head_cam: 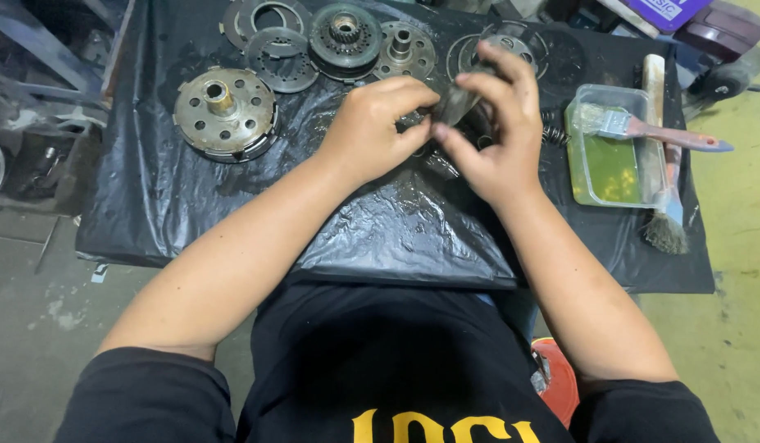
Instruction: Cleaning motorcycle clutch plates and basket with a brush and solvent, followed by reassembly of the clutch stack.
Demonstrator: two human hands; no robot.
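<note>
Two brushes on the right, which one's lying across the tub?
The red-handled brush: it rests across the clear plastic tub. The other brush lies on the black sheet beside it.

Black glossy sheet under my work; grey perforated hub; clear tray, green liquid; red-handled brush; yellowish floor.

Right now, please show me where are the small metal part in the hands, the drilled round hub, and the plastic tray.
small metal part [455, 105], head view, its grey body between the fingers.
drilled round hub [225, 113], head view, its perforated face.
plastic tray [578, 139], head view, its left wall.
</note>
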